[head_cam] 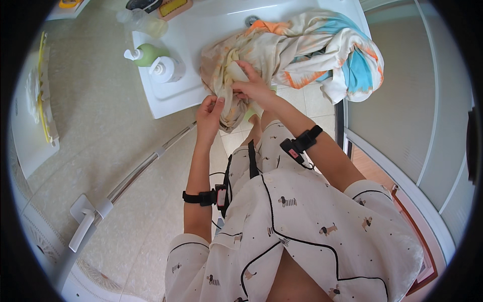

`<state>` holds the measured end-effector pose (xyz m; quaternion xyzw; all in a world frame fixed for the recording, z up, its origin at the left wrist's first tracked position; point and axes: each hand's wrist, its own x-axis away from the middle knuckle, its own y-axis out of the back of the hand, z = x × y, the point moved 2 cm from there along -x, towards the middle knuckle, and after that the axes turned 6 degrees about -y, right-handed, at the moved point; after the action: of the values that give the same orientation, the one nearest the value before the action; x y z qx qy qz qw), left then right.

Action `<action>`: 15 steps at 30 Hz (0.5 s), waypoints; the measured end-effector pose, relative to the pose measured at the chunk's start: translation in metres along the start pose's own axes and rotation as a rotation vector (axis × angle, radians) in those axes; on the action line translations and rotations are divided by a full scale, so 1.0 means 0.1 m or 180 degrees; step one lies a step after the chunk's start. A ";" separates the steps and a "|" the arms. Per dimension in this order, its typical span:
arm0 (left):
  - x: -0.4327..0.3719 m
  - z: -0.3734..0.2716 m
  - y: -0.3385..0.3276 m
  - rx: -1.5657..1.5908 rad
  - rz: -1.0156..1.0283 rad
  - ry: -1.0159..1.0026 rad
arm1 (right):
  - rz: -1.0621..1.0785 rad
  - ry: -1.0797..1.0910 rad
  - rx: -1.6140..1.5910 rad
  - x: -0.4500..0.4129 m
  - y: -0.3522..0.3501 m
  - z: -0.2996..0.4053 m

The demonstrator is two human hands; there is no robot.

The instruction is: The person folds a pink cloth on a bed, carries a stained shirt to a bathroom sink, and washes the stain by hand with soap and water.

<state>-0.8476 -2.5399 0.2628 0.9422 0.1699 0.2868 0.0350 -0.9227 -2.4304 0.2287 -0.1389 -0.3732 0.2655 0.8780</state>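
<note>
A large patterned cloth (302, 56), cream with orange and turquoise areas, lies bunched over the front edge of a white washbasin (177, 96), and part of it hangs down over the edge. At its left end my left hand (211, 109) pinches a pale fold between thumb and fingers. My right hand (251, 85) is a little above and to the right, its thumb and fingers gripping a pale edge strip of the same cloth. The two hands are apart, with a twisted yellowish section of fabric between them.
A white pump bottle (168, 70), a green pump bottle (147, 54) and a clear bottle (149, 24) stand at the basin's left rim. Behind them is a soap dish (173, 7). A metal rail (132, 177) runs along the left wall; a frosted sliding door (392, 75) stands right.
</note>
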 end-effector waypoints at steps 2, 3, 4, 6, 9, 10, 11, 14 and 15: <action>-0.03 0.06 0.01 0.0099 0.0169 -0.0220 | -0.0409 0.0106 0.0476 -0.08 -0.04 -0.02; -0.04 0.06 -0.01 0.0210 0.0340 -0.0456 | -0.0422 0.0111 0.0466 -0.12 -0.05 -0.06; -0.03 0.05 -0.03 0.0201 0.0359 -0.0458 | -0.0526 0.0338 0.0469 -0.15 -0.05 -0.08; -0.02 0.02 -0.02 0.0432 0.0024 -0.0649 | -0.0622 0.0566 0.0475 -0.13 -0.04 -0.05; -0.06 0.02 0.08 0.1769 -0.0360 -0.0908 | -0.0353 0.0068 -0.0810 0.16 -0.02 0.25; -0.06 -0.01 0.07 0.1781 -0.0358 -0.0908 | -0.0288 0.0339 -0.0918 0.27 0.03 0.35; -0.06 -0.06 0.06 0.2114 -0.0351 -0.0901 | -0.0222 0.0610 -0.1024 0.34 0.07 0.41; -0.06 -0.12 0.01 0.2783 -0.0327 -0.0873 | -0.0264 0.0582 -0.0799 0.45 0.14 0.41; -0.08 -0.07 -0.01 0.2485 -0.0608 -0.0604 | -0.0260 0.0591 -0.0790 0.46 0.13 0.39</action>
<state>-0.8578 -2.5423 0.2641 0.8870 0.3486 0.1081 -0.2831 -0.9293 -2.3917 0.2759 -0.2550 -0.3257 0.1674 0.8949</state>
